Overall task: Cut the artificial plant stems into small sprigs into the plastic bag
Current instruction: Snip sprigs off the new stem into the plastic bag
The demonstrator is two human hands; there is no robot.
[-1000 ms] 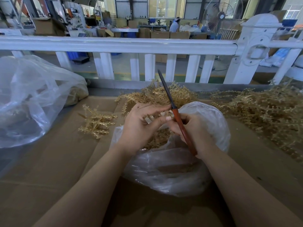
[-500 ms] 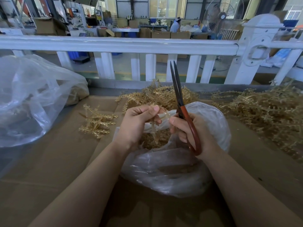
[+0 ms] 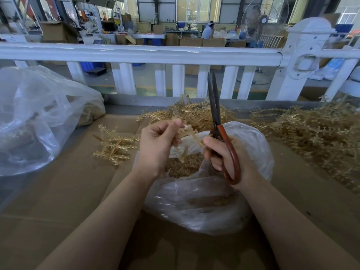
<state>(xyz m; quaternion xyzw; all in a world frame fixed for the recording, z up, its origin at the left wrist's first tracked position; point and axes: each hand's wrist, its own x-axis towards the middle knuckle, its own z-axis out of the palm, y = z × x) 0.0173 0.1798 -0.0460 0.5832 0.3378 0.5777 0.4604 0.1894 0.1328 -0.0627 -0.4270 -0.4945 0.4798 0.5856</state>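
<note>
Landmark: the clear plastic bag [image 3: 251, 145], open-mouthed, lay on the brown cardboard work surface [image 3: 64, 193].

Left hand [image 3: 155, 145]: held above the bag's left rim, fingers curled, thumb and forefinger pinching a pale gold artificial plant stem [image 3: 187, 136]. The stem ran across the bag's mouth toward the other hand, blurred in part.

Right hand [image 3: 224, 154]: over the bag's right side, fingers wrapped round the red-handled scissors [image 3: 220, 131]. The dark blades pointed up and away from the bag, almost together, a narrow gap between them. The thumb tip sat just beside the stem's right end; whether it touched, I could not tell.

Cut sprigs [image 3: 183, 166]: a golden heap inside the bag, below both hands.

Small bunch of stems [image 3: 115, 147]: on the cardboard just left of the bag.

Stem pile [image 3: 194, 114]: behind the bag, touching its far edge.

Larger stem heap [image 3: 315, 133]: right of the bag, spreading to the surface's edge.

Second clear bag [image 3: 39, 121]: well left of the first, large and crumpled.

White railing [image 3: 140, 53]: beyond the bag, at the far side of the surface.
</note>
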